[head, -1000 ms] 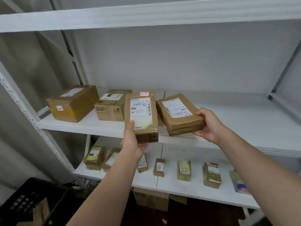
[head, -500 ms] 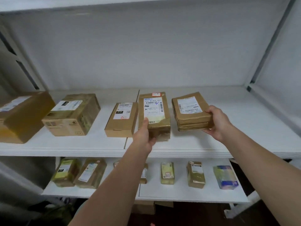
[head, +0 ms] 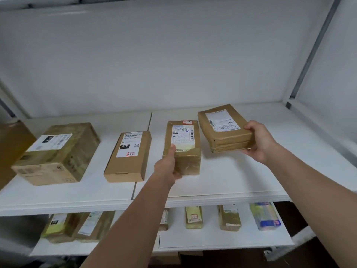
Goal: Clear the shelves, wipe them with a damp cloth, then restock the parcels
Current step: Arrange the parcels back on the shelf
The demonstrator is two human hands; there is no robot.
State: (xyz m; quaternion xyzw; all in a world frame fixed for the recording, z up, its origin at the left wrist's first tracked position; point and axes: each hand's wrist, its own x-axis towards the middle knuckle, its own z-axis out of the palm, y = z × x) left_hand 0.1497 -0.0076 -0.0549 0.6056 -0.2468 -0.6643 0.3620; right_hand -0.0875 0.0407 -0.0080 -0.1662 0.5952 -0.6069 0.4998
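My left hand (head: 169,165) grips the near end of a taped brown parcel (head: 183,144) with a white label, which lies on the white middle shelf (head: 241,180). My right hand (head: 258,141) holds a flatter brown parcel (head: 224,130) by its right edge, tilted just above the shelf to the right of the first. Left of them, a slim cardboard box (head: 128,157) marked 010 and a larger taped box (head: 58,153) rest on the same shelf.
Another brown box (head: 11,144) is cut off at the far left. The lower shelf (head: 212,238) carries several small parcels, among them a blue and yellow packet (head: 265,216). A grey upright (head: 313,49) frames the right side. The shelf's right part is bare.
Both hands have pushed their parcels further back over the middle shelf. The left parcel now lies on the shelf beside the slim box. The view has moved closer and to the right.
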